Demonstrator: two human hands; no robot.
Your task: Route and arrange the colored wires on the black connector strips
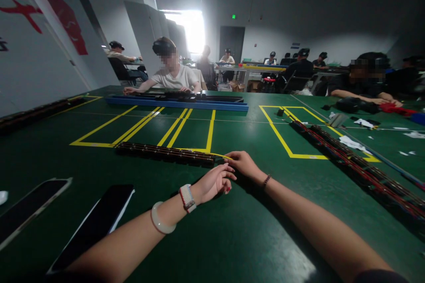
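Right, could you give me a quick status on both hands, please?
Left hand open, beside end of dark strip. Right hand pinching thin yellow strand at that end. Two phones lie left of the forearm.

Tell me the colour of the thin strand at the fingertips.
Yellow strand, pinched by the right hand; head view.

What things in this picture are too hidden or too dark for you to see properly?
- Head view: the yellow strip at the right hand is too thin to identify.
- The left hand hides its own fingertips' grip.
- The long dark bar is too dim to show its parts.
- The two black slabs are cut off by the lower left edge.
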